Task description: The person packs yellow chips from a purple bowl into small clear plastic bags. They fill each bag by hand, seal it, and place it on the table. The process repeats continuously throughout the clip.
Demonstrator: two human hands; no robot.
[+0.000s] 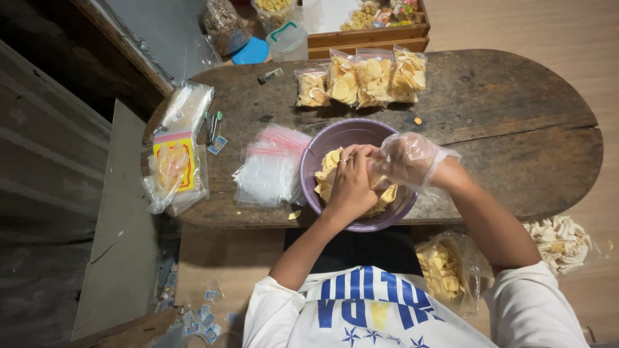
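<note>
A purple bowl of pale yellow chips stands at the near edge of a dark wooden table. My left hand, bare with a ring, hovers over the chips with its fingers curled. My right hand wears a loose clear plastic glove, and its fingertips meet my left hand above the bowl. Whatever lies between the two hands is hidden. Left of the bowl lies a stack of empty clear zip bags. Several filled chip bags stand in a row behind the bowl.
A yellow-and-pink packet in plastic and pens lie at the table's left end. A wooden crate of snacks stands behind the table. A big bag of chips and pale crackers rest on the floor at my right.
</note>
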